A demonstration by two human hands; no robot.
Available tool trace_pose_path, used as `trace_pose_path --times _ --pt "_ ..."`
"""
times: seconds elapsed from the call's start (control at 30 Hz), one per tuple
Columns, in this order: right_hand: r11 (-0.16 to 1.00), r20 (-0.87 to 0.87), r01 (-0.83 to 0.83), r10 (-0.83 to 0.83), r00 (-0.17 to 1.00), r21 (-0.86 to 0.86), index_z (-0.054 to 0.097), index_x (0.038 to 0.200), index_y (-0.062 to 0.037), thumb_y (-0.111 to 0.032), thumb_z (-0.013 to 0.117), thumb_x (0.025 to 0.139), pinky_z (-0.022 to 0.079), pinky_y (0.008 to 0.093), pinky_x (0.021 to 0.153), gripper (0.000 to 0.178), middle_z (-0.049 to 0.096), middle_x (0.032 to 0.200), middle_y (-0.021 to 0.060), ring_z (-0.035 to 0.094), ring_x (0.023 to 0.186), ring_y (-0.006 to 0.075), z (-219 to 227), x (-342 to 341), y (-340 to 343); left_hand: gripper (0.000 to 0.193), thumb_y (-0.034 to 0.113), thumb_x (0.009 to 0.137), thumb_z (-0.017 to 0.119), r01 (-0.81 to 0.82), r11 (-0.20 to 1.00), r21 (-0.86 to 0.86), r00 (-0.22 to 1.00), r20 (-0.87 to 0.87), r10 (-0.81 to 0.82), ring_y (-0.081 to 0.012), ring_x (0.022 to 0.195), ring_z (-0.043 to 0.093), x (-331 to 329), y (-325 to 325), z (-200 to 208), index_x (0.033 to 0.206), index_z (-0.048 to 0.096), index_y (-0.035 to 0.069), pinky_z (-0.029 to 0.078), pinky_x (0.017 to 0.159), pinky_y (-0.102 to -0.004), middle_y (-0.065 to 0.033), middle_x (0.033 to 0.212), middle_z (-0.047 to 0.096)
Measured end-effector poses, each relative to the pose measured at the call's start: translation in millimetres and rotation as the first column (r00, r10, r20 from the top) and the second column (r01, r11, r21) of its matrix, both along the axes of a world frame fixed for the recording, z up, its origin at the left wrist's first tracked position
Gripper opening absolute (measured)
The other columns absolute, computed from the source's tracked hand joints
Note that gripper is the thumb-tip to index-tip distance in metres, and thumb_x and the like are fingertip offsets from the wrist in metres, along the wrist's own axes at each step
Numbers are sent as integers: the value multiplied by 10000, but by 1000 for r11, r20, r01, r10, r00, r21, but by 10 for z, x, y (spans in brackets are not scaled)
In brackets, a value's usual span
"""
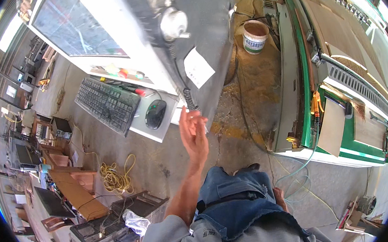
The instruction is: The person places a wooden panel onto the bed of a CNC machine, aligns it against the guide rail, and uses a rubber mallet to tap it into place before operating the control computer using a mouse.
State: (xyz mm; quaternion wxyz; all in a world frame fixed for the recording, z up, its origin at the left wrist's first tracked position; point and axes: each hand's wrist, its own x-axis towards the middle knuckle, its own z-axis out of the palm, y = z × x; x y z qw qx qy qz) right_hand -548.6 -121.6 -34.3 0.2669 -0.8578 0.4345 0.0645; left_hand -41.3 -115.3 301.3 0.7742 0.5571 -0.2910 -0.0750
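Note:
My left hand is raised in front of the grey machine cabinet, fingers apart and slightly bent, nothing visible in them. Its fingertips are at the lower end of a black coiled cord; whether they touch it I cannot tell. Just left of the hand, a black mouse lies on a small shelf beside a black keyboard. Above them is a white console with a screen. My right hand hangs low beside my blue apron, its fingers mostly hidden.
A green-framed machine with a wooden board on top stands at right. A white bucket sits on the dusty floor between the machines. Hoses and cables trail over the floor. A coiled yellow rope and a cluttered cart are at left.

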Motion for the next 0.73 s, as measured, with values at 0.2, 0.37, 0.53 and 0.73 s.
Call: trace_pose_path --times 0.2,0.37,0.53,0.73 --pt "790 243 403 -551 798 462 750 936 -71 -209 605 849 538 402 742 218 701 867 170 684 829 317 -33 -23 240 584 86 975 525 -249 967 -48 968 9 250 -208 899 619 660 22 326 1500 275 27 504 759 -332 -114 1238 495" --pt "832 183 379 -480 858 405 750 948 -67 -237 612 855 535 392 758 238 706 894 166 686 854 293 -62 -39 147 662 210 1006 570 -309 944 -117 951 -26 308 -173 805 629 980 -115 325 1545 208 80 499 678 -270 -129 1276 468" --pt "776 172 447 -564 808 444 751 960 -63 -266 619 860 533 382 773 262 712 920 162 688 879 269 -166 -85 33 589 564 958 495 -71 922 -381 889 -443 -115 -197 733 621 1692 -216 123 1408 362 208 526 557 -338 -52 1068 594" --pt "549 94 614 -784 614 568 748 1008 -46 -270 665 861 533 361 761 281 728 954 137 672 850 228 -303 -261 246 472 470 918 541 -241 956 -166 956 -213 204 -234 832 578 2185 -820 -244 1266 496 156 487 553 -319 -85 1124 582"
